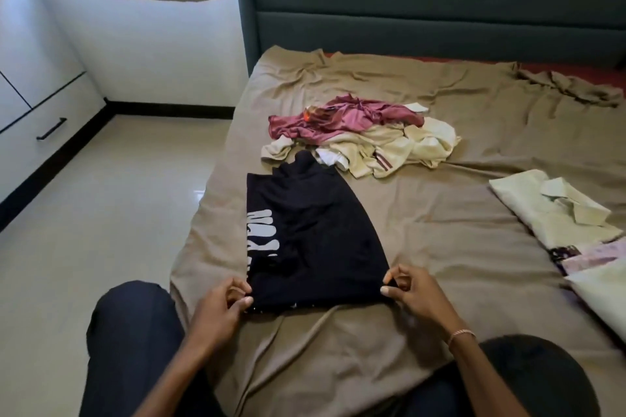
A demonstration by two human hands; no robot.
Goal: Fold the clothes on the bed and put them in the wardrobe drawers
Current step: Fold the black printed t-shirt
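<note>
A black T-shirt (pixel 315 234) with white lettering lies partly folded lengthwise on the tan bed sheet (pixel 423 234). My left hand (pixel 225 301) pinches its near left corner. My right hand (pixel 411 288) pinches its near right corner. Beyond the shirt lies a crumpled pile: a maroon garment (pixel 345 118) on top of cream clothes (pixel 399 145). At the right edge of the bed sit folded clothes, a pale green collared shirt (pixel 555 210) and a patterned piece (pixel 589 256) beside it.
The white wardrobe with a drawer and black handle (pixel 50 129) stands at the left across a glossy tiled floor (pixel 101 213). A dark green padded headboard (pixel 423 0) backs the bed. My knees in dark trousers (pixel 132 332) frame the bed's near edge.
</note>
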